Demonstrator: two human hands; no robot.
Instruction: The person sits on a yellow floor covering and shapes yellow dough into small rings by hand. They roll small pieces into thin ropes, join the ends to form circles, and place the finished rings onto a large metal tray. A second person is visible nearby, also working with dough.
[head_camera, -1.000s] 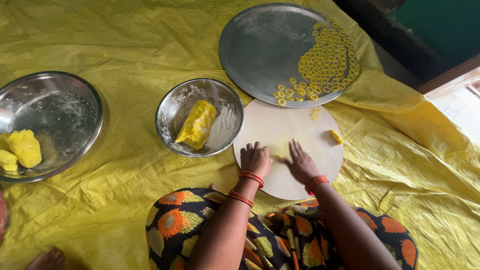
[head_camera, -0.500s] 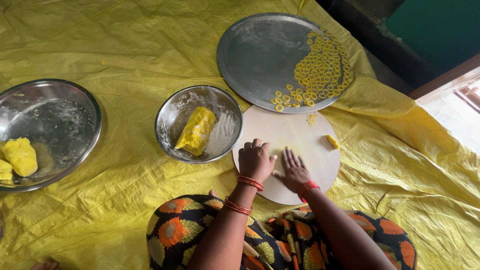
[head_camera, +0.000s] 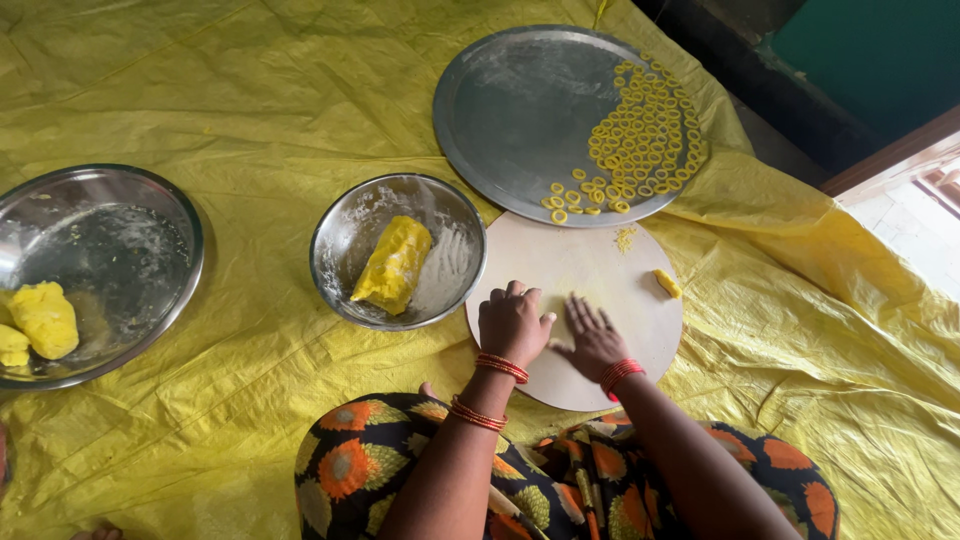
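Now both my hands rest on the round wooden board in front of my lap. My left hand sits near the board's left edge, knuckles up and fingers curled under into a loose fist; whether it presses a bit of dough beneath it, I cannot tell. My right hand lies just beside it, flat and open, fingers spread and pointing away from me, palm down on the wood, grasping nothing that shows. Red bangles circle my left wrist, with a second set further up the forearm, and another red band sits on my right wrist. Beyond my right hand, toward the board's far right side, lies a small yellow dough piece, apart from my fingers, and a few yellow crumbs lie near the board's far edge. Just left of my left hand stands a steel bowl, floury inside, holding a long lump of yellow dough. Further ahead of both hands, its rim overlapping the board's far edge, lies a large steel plate with many little dough rings crowded on its right side. Far to my left stands a bigger steel basin with yellow dough balls at its left edge. Everything sits on a crinkled yellow sheet, and my patterned skirt covers my knees below my arms.
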